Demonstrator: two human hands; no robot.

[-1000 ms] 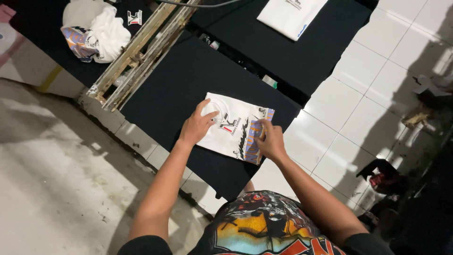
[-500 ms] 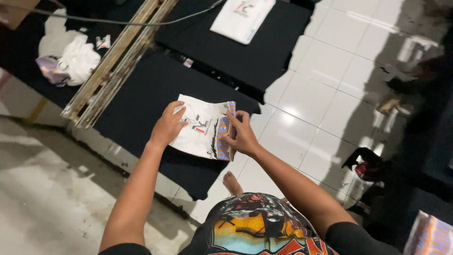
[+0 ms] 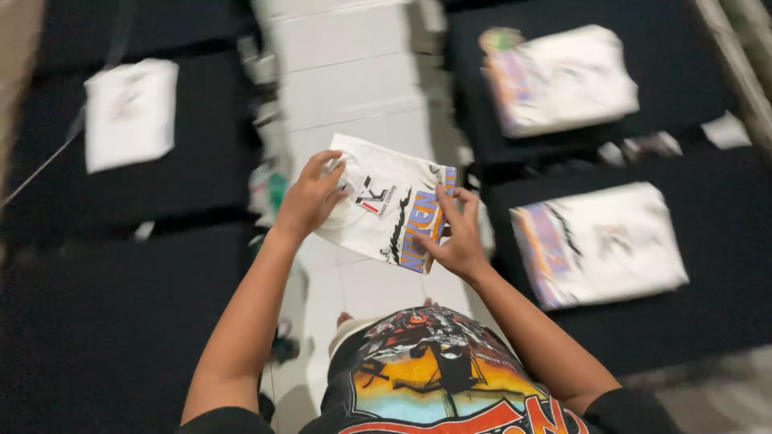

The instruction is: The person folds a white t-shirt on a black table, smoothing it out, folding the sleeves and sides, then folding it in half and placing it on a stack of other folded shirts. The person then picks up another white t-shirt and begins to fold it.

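I hold a folded white shirt (image 3: 384, 207) with a black, orange and blue print in the air over the white tiled floor. My left hand (image 3: 310, 197) grips its left edge and my right hand (image 3: 455, 235) grips its right edge, by the coloured print. The shirt touches no table. Below my arms shows my own black shirt (image 3: 438, 382) with an orange and blue picture.
Black tables stand on both sides of the tiled aisle (image 3: 354, 76). A folded white shirt (image 3: 129, 112) lies on the left table. Two folded printed shirts lie on the right tables, one far (image 3: 563, 79) and one near (image 3: 599, 241). The view is blurred.
The shirt was lying on a black table under both hands. Now it is lifted off and held over the aisle, and my view has swung round to other tables.
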